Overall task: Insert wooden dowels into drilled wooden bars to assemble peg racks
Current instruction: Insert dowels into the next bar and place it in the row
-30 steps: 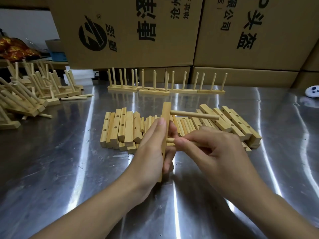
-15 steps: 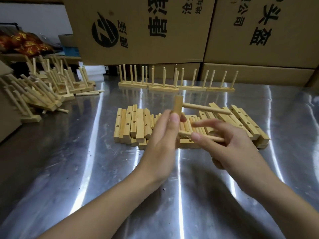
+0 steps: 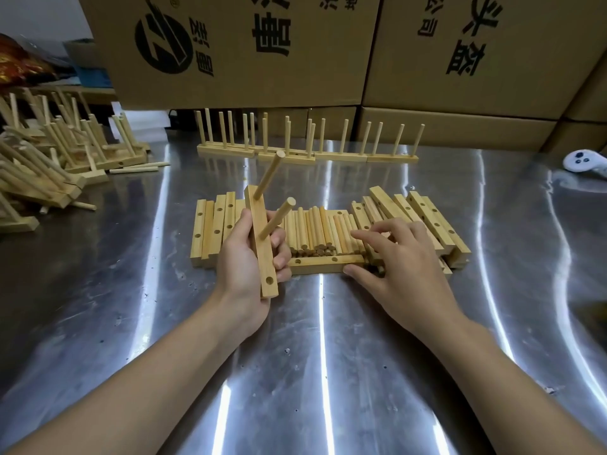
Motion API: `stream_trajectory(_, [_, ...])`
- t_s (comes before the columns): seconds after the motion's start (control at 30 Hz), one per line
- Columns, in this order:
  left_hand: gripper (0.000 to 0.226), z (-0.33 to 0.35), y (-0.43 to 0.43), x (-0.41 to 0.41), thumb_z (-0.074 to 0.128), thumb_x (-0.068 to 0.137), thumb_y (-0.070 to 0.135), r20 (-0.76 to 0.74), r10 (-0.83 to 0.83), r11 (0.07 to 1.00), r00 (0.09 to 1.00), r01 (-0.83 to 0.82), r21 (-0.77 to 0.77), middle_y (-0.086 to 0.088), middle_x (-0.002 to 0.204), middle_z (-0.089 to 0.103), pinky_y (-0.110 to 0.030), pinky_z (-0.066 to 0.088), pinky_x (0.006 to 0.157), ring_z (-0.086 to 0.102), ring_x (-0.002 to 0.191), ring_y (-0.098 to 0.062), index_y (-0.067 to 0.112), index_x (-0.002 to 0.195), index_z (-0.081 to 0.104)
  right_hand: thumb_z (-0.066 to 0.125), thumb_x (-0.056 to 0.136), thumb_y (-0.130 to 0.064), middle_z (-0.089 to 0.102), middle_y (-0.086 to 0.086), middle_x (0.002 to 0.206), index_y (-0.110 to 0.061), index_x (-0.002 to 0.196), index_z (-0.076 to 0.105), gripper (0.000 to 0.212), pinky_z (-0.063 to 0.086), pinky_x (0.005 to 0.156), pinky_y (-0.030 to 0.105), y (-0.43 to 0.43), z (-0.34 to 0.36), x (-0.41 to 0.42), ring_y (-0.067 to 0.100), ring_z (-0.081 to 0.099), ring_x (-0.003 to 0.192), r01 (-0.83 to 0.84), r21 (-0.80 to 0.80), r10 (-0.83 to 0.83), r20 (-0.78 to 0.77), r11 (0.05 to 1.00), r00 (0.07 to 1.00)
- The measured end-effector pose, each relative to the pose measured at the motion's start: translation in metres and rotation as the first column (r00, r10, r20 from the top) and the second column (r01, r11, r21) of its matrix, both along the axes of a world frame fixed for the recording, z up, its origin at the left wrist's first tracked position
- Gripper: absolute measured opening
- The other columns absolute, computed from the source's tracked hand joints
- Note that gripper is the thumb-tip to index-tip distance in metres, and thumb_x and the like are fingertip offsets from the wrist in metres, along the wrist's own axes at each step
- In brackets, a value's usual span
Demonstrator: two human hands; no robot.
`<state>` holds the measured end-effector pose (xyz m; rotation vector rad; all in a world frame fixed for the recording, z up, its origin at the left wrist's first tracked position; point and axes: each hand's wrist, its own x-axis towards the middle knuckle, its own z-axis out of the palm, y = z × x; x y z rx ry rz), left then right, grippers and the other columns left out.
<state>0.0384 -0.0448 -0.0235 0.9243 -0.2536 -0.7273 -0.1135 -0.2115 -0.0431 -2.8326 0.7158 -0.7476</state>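
Your left hand (image 3: 246,267) grips the seemingly light, stiff bar (image 3: 261,231) mid-length above the tabletop (image 3: 131,290); your right hand (image 3: 400,264), fingers spread, empty, hangs by loose dowels (image 3: 315,231) at its 10 o'clock: probably roll-prone, pinch mid-shaft.

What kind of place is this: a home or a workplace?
Most likely a small assembly workshop. Printed cartons are stacked behind a steel table, finished peg racks stand in a row on it, and the left hand holds a partly pegged bar beside a stock of dowels.
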Motion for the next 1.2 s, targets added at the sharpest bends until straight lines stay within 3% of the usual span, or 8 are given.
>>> stream_trajectory(0.07, [0.037,0.0,0.0,0.001,0.037,0.113,0.045,-0.008,-0.011,1.0,1.0,0.011,-0.009,0.002,0.069,0.044,-0.022,0.032,0.04,0.037,0.05,-0.011,0.016,0.1,0.056,0.077,0.091,-0.051,0.056,-0.008,0.135,-0.028,0.142,0.067,0.058,0.036,0.108,0.041,-0.001,0.0,0.003,0.019,0.039,0.126,0.018,-0.029,-0.019,-0.016,0.999,1.0])
stream_trajectory(0.2, [0.037,0.0,0.0,0.001,0.037,0.113,0.046,-0.014,-0.026,0.999,1.0,0.026,-0.025,0.002,0.069,0.043,-0.022,0.032,0.04,0.036,0.05,-0.011,0.016,0.1,0.055,0.071,0.091,-0.058,0.053,-0.008,0.143,-0.031,0.141,0.066,0.058,0.029,0.109,0.045,-0.004,-0.001,0.002,0.021,0.037,0.135,0.02,-0.052,-0.025,-0.083,0.998,0.996])
stream_trajectory(0.57, [0.037,-0.001,0.0,0.001,0.037,0.113,0.044,-0.021,-0.038,0.999,0.999,0.037,-0.03,0.001,0.07,0.042,-0.022,0.03,0.041,0.035,0.052,-0.011,0.017,0.098,0.057,0.077,0.093,-0.042,0.055,-0.012,0.142,-0.029,0.137,0.071,0.047,0.024,0.11,0.041,-0.006,0.004,0.0,0.017,0.037,0.14,0.022,-0.022,-0.024,-0.104,1.0,0.994])
stream_trajectory(0.7, [0.041,0.0,0.001,0.0,0.036,0.113,0.043,-0.038,-0.043,0.998,0.998,0.041,-0.048,0.002,0.07,0.042,-0.021,0.029,0.041,0.034,0.053,-0.011,0.017,0.091,0.06,0.07,0.095,-0.036,0.059,-0.013,0.133,-0.031,0.134,0.071,0.039,0.02,0.106,0.033,0.005,0.005,-0.002,0.013,0.042,0.135,-0.009,0.014,0.009,-0.009,1.0,1.0])
stream_trajectory(0.9, [0.045,0.002,0.0,-0.001,0.036,0.112,0.044,-0.072,-0.031,0.997,0.997,0.025,-0.074,0.002,0.069,0.042,-0.021,0.028,0.041,0.034,0.052,-0.011,0.016,0.088,0.061,0.064,0.099,-0.047,0.064,-0.012,0.126,-0.034,0.138,0.065,0.04,0.032,0.101,0.038,0.017,0.019,0.023,0.015,0.051,0.123,-0.061,-0.075,0.058,-0.036,0.995,0.998])
stream_trajectory(1.03, [0.044,0.002,0.001,-0.002,0.035,0.113,0.043,-0.075,-0.045,0.995,0.996,0.038,-0.088,0.001,0.069,0.041,-0.021,0.027,0.041,0.033,0.051,-0.011,0.016,0.089,0.06,0.069,0.099,-0.038,0.065,-0.009,0.118,-0.034,0.137,0.069,0.038,0.04,0.094,0.039,0.022,0.026,0.039,0.019,0.056,0.114,-0.153,-0.15,0.145,-0.065,0.977,0.987])
stream_trajectory(1.2, [0.041,0.004,0.002,-0.001,0.036,0.112,0.044,-0.091,-0.043,0.995,0.995,0.034,-0.092,0.001,0.069,0.041,-0.021,0.028,0.04,0.033,0.052,-0.011,0.016,0.093,0.059,0.068,0.1,-0.027,0.072,-0.005,0.108,-0.028,0.119,0.081,0.023,0.045,0.086,0.043,0.024,0.019,0.039,0.025,0.063,0.103,-0.176,-0.227,0.194,0.063,0.958,0.979])
